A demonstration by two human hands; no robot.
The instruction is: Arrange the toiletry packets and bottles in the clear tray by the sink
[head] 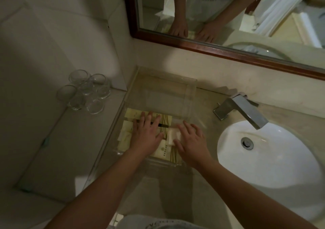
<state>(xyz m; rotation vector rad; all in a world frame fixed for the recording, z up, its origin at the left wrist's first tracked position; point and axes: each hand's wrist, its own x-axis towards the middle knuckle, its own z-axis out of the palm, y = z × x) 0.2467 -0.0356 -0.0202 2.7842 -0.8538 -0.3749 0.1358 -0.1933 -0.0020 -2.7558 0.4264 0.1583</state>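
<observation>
On the far left a cluster of clear drinking glasses (84, 91) stands on a pale ledge, close to the tray's left wall. A careless sweep of the left elbow or forearm could, I judge, knock them together or tip one.

The clear tray (190, 95) sits on the bench (207, 102) between those glasses and the sink, its far half bare and see-through. Its near half holds the cream toiletry packets (127, 136), lying flat and partly overlapping. The left hand (146, 134) lies open, palm down, fingers spread over them, grasping nothing. Pressing there could slide the stack askew or crumple a packet. A thin dark item (164, 125) shows between the hands; what it is I cannot tell.

The right hand (190, 141) is also flat and unclenched, its fingertips resting at a small white wrapped piece (173, 137), likely soap. Pushed too hard, it could ride up over the packets. No bottles are plainly visible.

Further right, a squared metal faucet (242, 111) overhangs the white sink (281, 167); anything flicked out over the tray's right wall could land in the basin and get wet.

The bench is pale polished stone, the walls light tile, and a wood-framed mirror (219, 50) hangs above. Lighting is dim, so fine print is unreadable.
</observation>
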